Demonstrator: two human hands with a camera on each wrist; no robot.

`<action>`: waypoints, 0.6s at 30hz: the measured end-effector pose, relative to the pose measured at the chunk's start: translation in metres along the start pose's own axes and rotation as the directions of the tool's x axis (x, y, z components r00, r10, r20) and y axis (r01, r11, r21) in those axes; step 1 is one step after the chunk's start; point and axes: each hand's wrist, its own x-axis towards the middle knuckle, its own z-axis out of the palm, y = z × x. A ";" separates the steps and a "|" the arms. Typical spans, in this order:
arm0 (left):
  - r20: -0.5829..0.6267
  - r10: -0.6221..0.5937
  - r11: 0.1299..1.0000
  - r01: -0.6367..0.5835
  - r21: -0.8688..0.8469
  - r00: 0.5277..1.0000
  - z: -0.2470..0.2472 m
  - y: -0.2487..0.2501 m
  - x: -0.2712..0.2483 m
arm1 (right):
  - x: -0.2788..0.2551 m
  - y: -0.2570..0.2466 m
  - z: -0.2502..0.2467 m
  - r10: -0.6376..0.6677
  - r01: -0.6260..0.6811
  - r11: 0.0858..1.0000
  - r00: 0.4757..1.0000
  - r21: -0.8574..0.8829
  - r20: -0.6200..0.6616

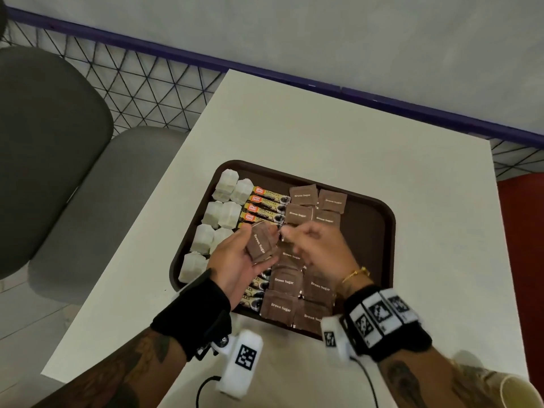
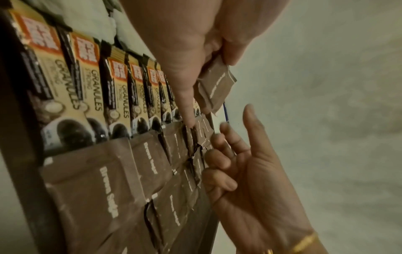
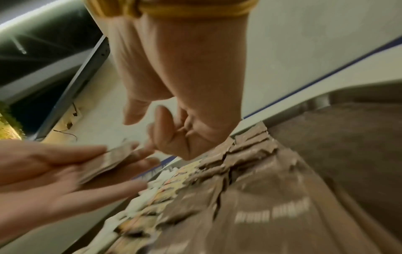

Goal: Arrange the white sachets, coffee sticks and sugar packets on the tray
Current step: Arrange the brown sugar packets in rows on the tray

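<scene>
The left hand (image 1: pixel 235 260) lies palm-up over the middle of the brown tray (image 1: pixel 379 231), thumb and fingers curled round a small stack of brown sugar packets (image 1: pixel 260 244) — how many are in the stack cannot be told. The right hand (image 1: pixel 319 245) hovers just beside it, fingers loosely bent and holding nothing, fingertips (image 3: pixel 161 120) close to the stack's upper edge, as if about to draw off the top packet. The step in hand looks like dealing sugar packets into the gap in the sugar block; the next move calls for a light pinch on one packet only, then setting it flat beside its neighbours without nudging them. On the tray, from the left edge: white sachets (image 1: pixel 225 187) in two columns, seven in view, others perhaps hidden under the left hand; coffee sticks (image 1: pixel 266 201) in a column beside them, four showing beyond the hands and about four more nearer the wrist; loose sugar packets laid on the tray (image 1: pixel 303 195), four at the far end and roughly six in front, some overlapping. The right part of the tray is bare, and the tray sits on a white table (image 1: pixel 323 128).
</scene>
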 end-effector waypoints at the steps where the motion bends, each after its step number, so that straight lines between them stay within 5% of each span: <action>1: -0.001 -0.001 1.000 0.001 0.011 1.000 0.002 -0.002 0.001 | -0.010 0.005 0.007 0.038 -0.044 0.996 0.996 0.082 0.075; 3: -0.011 -0.007 0.999 0.008 0.036 1.000 0.008 -0.006 0.002 | -0.021 0.016 0.020 0.054 -0.075 0.960 0.995 0.270 0.084; 6: -0.050 0.019 0.993 -0.013 0.117 0.999 0.012 -0.014 0.002 | -0.024 0.026 0.026 0.075 -0.033 0.889 0.994 0.457 -0.073; 11: -0.110 0.150 0.933 -0.104 0.344 0.983 0.007 -0.015 0.005 | -0.016 0.027 0.010 0.029 0.051 0.903 0.983 0.427 -0.179; 18: -0.141 0.137 0.969 -0.104 0.224 0.980 0.005 -0.009 0.011 | 0.002 0.018 -0.008 0.050 -0.013 0.939 0.994 0.344 -0.099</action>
